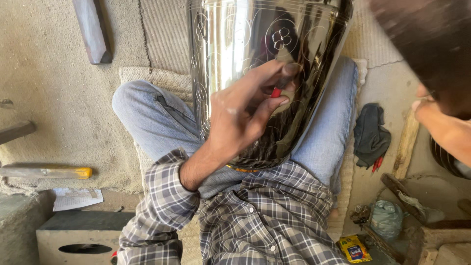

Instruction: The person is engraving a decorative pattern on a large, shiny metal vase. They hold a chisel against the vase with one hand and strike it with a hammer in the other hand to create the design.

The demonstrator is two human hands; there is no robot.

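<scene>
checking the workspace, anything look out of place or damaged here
Nothing stands out. The shiny metal vessel rests on the lap, its flower engravings intact, with the left hand holding a red-tipped tool against it. Floor clutter looks ordinary.

Rough concrete floor (54,98) w/ woven mat (162,81), daylight; wooden block (73,235) bottom left.

shiny metal vessel (255,73) filling the lap, open mat (59,108) left, cloth (370,135) and clutter crowding right

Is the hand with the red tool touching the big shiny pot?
Touching. The head view shows the left hand resting its fingers on the shiny metal pot, red tool tip against it.
</scene>
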